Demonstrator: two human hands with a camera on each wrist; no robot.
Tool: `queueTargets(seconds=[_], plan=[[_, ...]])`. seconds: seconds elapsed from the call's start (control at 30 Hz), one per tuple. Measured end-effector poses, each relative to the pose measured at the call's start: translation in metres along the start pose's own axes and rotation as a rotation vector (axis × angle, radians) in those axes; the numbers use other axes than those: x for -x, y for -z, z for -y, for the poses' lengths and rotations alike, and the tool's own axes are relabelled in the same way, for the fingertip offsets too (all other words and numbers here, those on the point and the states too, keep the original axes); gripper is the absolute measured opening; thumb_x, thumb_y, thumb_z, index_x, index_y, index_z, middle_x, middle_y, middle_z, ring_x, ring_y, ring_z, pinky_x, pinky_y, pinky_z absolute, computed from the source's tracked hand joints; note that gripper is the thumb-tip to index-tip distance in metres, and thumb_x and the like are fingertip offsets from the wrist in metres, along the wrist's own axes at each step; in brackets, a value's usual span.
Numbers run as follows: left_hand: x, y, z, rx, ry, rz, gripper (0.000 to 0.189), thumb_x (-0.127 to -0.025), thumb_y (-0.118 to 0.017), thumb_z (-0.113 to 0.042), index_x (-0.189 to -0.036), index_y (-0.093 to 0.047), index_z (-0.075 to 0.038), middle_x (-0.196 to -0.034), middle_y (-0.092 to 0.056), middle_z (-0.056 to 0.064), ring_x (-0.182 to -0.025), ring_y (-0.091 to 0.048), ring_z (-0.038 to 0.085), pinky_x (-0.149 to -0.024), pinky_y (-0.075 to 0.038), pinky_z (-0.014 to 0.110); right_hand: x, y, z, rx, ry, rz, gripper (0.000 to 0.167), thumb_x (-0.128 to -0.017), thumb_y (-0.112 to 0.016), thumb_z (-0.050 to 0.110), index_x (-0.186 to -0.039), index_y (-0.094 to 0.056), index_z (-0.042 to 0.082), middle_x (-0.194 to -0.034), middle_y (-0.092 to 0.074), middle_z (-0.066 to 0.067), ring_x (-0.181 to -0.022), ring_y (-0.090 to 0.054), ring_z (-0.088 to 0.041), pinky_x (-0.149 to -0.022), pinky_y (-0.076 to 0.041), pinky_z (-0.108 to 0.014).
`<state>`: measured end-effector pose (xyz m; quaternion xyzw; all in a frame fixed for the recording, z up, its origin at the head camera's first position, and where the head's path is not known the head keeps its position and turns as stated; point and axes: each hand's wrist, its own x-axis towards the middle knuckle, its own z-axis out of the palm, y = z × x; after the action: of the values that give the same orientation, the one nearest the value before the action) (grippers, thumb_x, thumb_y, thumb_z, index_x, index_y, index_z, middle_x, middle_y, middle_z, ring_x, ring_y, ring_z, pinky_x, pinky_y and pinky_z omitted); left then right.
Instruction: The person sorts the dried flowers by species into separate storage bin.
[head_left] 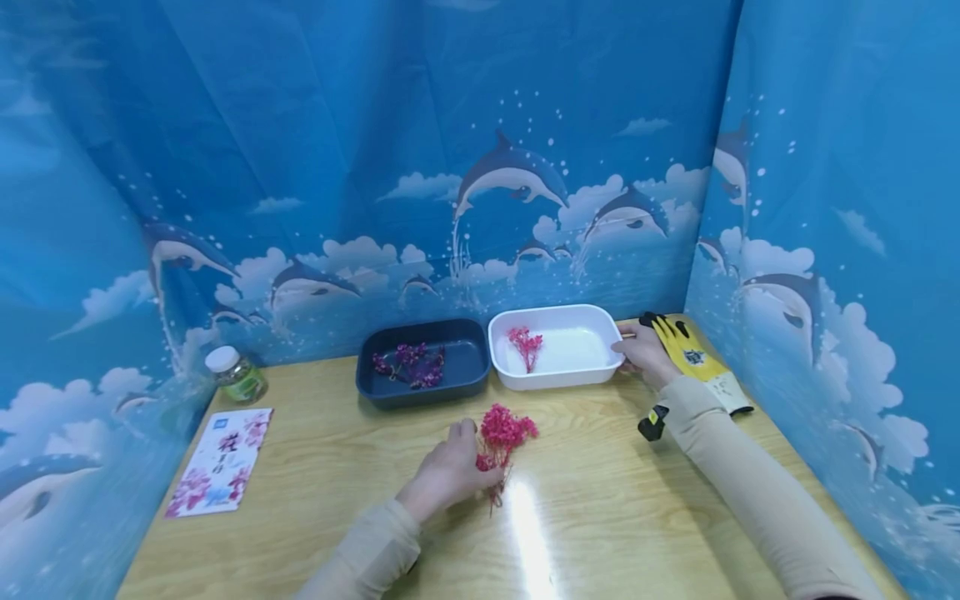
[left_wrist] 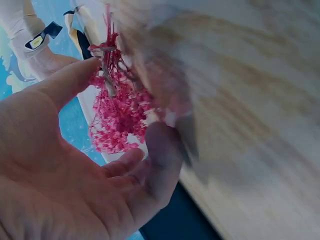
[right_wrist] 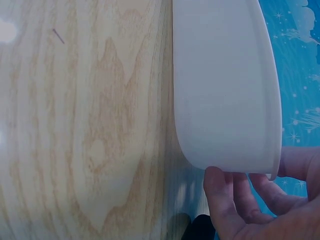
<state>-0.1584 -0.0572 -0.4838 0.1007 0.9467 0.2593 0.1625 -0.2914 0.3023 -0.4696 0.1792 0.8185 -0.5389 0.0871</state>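
Observation:
My left hand point(head_left: 450, 471) is at a bunch of dried pink flowers point(head_left: 504, 429) tied at the stems. In the left wrist view its thumb touches the flowers' stems point(left_wrist: 111, 47), and the fingers point(left_wrist: 162, 145) lie loosely on the other side, with a gap between. My right hand point(head_left: 643, 352) holds the right end of a white dish point(head_left: 555, 382), thumb at the rim and fingertips against the outer wall, as the right wrist view shows. Inside the dish lies a small pink sprig point(head_left: 527, 346). Beside it stands a dark blue dish point(head_left: 420, 398) with purple flowers point(head_left: 423, 371).
Yellow and black gloves point(head_left: 693, 354) lie right of the white dish, behind my right forearm. A lidded jar point(head_left: 238, 377) and a floral-printed card point(head_left: 221, 462) are at the left of the wooden table point(head_left: 322, 467). A dolphin-printed curtain point(head_left: 375, 167) closes off the back and sides.

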Motion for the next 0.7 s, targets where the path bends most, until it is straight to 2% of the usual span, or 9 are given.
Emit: queueTargets(seconds=[0.13,0.27,0.37,0.5,0.6,0.7], plan=[[0.001,0.0,0.003,-0.017,-0.045,0.001,0.06,-0.085,-0.084,-0.025,-0.128,-0.05,0.0,-0.113,-0.056,0.016,-0.086,-0.062,0.028,-0.078,-0.061,0.047,0.0,0.0,0.0,-0.002,-0.007,0.001,0.056,-0.106,-0.051,0.005,-0.16,-0.037,-0.002,-0.145,-0.054,-0.026,-0.066,-0.051,-0.013,-0.068,-0.053,-0.029],[0.0,0.003,0.005,0.004,-0.079,-0.016,0.052,-0.086,-0.078,-0.011,-0.13,-0.052,0.0,-0.118,-0.058,0.019,-0.09,-0.065,0.033,-0.084,-0.062,0.052,0.001,0.0,0.0,-0.007,-0.002,-0.001,0.055,-0.106,-0.051,0.005,-0.16,-0.037,-0.002,-0.145,-0.054,-0.027,-0.066,-0.051,-0.013,-0.067,-0.052,-0.029],[0.0,0.006,0.005,-0.007,-0.089,-0.047,0.056,-0.085,-0.076,-0.008,-0.136,-0.053,-0.003,-0.121,-0.062,0.018,-0.096,-0.067,0.035,-0.088,-0.061,0.054,0.001,0.0,0.001,-0.008,0.002,-0.003,0.056,-0.106,-0.051,0.005,-0.16,-0.037,-0.003,-0.144,-0.054,-0.027,-0.065,-0.051,-0.014,-0.066,-0.052,-0.03],[0.001,0.01,0.005,-0.084,-0.117,-0.1,0.059,-0.084,-0.075,-0.007,-0.139,-0.056,-0.008,-0.116,-0.069,0.015,-0.096,-0.07,0.035,-0.083,-0.061,0.054,0.002,0.0,0.0,-0.007,-0.003,-0.005,0.056,-0.106,-0.052,0.004,-0.159,-0.038,-0.002,-0.142,-0.055,-0.026,-0.063,-0.049,-0.013,-0.065,-0.052,-0.029],[0.003,0.014,0.004,-0.108,-0.155,-0.137,0.058,-0.084,-0.075,-0.005,-0.139,-0.059,-0.008,-0.119,-0.07,0.017,-0.099,-0.071,0.037,-0.082,-0.062,0.054,0.002,0.0,0.0,-0.007,-0.006,-0.002,0.056,-0.106,-0.051,0.005,-0.159,-0.038,-0.001,-0.141,-0.055,-0.025,-0.063,-0.049,-0.013,-0.066,-0.052,-0.029],[0.006,0.019,0.001,-0.068,-0.195,-0.163,0.057,-0.087,-0.075,-0.003,-0.141,-0.059,-0.006,-0.131,-0.069,0.021,-0.111,-0.07,0.04,-0.092,-0.062,0.056,0.002,0.001,0.0,-0.008,-0.008,0.001,0.055,-0.106,-0.051,0.005,-0.16,-0.038,-0.001,-0.141,-0.055,-0.024,-0.064,-0.049,-0.013,-0.067,-0.052,-0.029]])
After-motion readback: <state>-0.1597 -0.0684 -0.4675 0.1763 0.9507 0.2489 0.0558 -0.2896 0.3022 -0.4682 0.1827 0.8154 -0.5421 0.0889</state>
